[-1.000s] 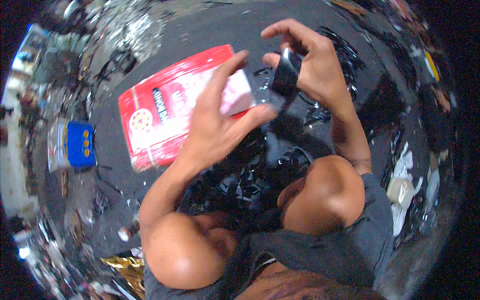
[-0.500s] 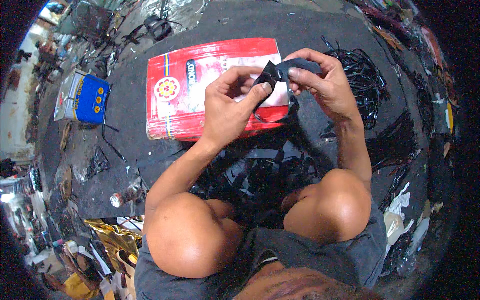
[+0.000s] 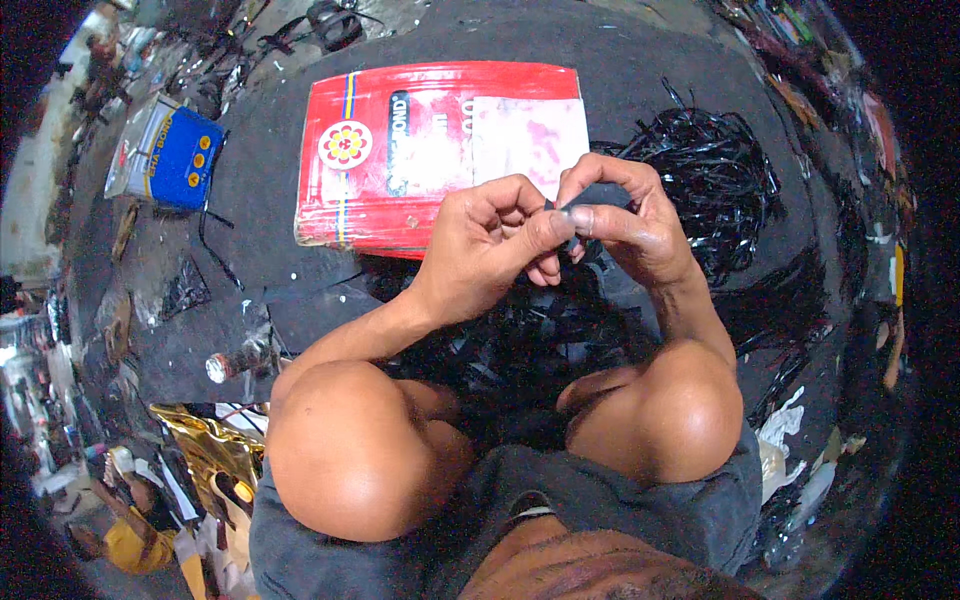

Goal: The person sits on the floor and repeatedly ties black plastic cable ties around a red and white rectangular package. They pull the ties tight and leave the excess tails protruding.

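Observation:
A small, dark, flexible piece (image 3: 606,195), perhaps a strap, is pinched between my two hands over the near right edge of a flat red tin (image 3: 365,205). My left hand (image 3: 490,235) is closed, its thumb and forefinger pressing the piece's left end. Close against it, my right hand (image 3: 645,230) grips the wider part between thumb and curled fingers. The thumb tips almost meet. Most of the piece is hidden by my fingers. A whitish, pink-smeared patch (image 3: 530,140) covers the right part of the tin's top.
A tangled heap of black strips (image 3: 715,170) lies right of the tin. At the left stands a blue-and-silver can (image 3: 185,160). A small bottle (image 3: 235,365) lies near my left knee, with gold sheeting (image 3: 205,445) below. Another person in yellow (image 3: 140,540) is at lower left.
My hands have come closer together and nearer to me, off the tin's middle. The glossy dark part that hung by my left hand is now mostly hidden. The view has shifted slightly.

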A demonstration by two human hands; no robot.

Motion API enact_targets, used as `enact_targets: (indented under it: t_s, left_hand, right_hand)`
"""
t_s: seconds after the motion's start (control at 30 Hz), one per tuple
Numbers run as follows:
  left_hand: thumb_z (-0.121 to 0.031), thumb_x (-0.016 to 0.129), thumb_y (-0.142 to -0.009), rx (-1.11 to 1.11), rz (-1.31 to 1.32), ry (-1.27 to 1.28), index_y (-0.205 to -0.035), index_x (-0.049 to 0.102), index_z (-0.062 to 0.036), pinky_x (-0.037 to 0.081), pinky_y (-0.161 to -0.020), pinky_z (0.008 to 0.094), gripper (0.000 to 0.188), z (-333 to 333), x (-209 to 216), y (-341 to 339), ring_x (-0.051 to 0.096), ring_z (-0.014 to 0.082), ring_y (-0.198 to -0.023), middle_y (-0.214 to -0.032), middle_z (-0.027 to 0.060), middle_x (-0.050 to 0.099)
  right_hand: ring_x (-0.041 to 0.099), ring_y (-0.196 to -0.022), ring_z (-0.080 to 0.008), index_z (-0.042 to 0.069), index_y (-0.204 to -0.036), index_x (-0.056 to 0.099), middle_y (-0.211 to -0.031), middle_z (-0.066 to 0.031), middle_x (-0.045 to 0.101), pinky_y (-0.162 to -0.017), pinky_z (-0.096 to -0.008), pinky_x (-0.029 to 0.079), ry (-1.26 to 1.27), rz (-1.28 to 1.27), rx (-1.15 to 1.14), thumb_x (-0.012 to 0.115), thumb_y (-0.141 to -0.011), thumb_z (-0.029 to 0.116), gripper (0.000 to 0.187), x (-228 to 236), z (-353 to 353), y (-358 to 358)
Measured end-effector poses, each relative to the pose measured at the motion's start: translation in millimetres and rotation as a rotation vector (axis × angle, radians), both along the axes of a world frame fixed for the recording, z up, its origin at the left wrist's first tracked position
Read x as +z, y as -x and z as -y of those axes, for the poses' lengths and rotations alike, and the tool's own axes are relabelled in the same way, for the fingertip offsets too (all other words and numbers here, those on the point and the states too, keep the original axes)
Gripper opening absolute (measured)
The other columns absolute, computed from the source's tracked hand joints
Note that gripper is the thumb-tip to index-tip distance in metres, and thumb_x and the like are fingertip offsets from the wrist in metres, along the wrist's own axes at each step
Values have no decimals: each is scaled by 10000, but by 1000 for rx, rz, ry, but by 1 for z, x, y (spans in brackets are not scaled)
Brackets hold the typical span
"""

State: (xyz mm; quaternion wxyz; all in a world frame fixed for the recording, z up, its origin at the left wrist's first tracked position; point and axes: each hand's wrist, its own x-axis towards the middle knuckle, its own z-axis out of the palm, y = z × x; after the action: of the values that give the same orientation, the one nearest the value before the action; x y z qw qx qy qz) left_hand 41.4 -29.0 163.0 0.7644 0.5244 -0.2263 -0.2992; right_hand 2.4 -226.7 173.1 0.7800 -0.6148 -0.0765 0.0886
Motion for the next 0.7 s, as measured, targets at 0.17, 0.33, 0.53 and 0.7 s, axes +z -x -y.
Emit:
enact_targets:
  t_s: [0.17,0.33,0.53,0.7]
  left_hand:
    - [-179,632,-985,-53,-4,9,-892,584,-25,507,-572,225,187,-11,-8,-4,616,78,-639,-726,42,649]
    - [-121,667,-889,-67,383,-437,-691,507,-43,342,-507,304,266,-51,-79,16,389,111,-533,-558,9,450]
    - [-339,653,-815,-602,1060,-1105,-807,721,-101,559,-656,470,248,-142,-219,64,699,347,-713,-756,165,696]
    - [-214,798,-711,-317,854,-809,-1013,681,-96,541,-673,424,345,-79,-72,10,683,308,-780,-834,107,677]
  right_hand:
    - [640,-666,-119,24,-992,641,-777,-56,669,-586,-244,520,-186,-88,15,661,-885,149,166,-2,-2,-2]
    - [583,-711,-113,-62,-1074,612,-946,-125,642,-570,-178,464,-480,161,-473,585,-963,124,218,22,77,-17]
    - [626,-812,-210,-54,-1136,635,-1112,-161,656,-719,-296,550,-221,628,-962,539,-944,-31,216,100,220,11]
    - [586,-761,-119,44,-1092,701,-1036,-77,672,-650,-237,476,1156,714,-821,577,-916,18,217,89,153,19]
